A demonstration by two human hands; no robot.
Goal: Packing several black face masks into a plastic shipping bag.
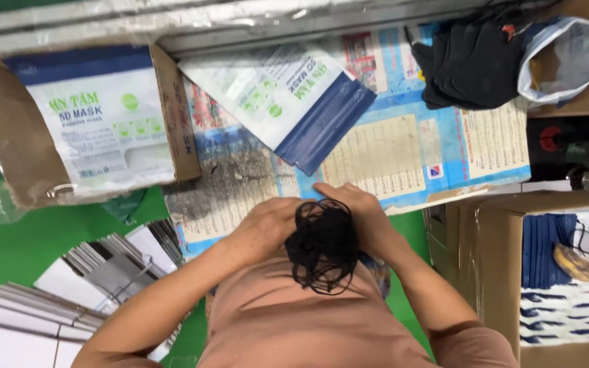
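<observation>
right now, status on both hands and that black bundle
Left hand and right hand both gripping bundle of black masks. Held over printed sheet. Nothing blocking.

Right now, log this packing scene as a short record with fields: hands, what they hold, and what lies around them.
left hand: left hand grips the bundle of black face masks with looped ear straps
right hand: right hand clasps the same bundle
surface: printed blue paper sheet
ahead: white-and-blue flat pouch
ahead right: pile of black masks
left side: brown cardboard box
</observation>
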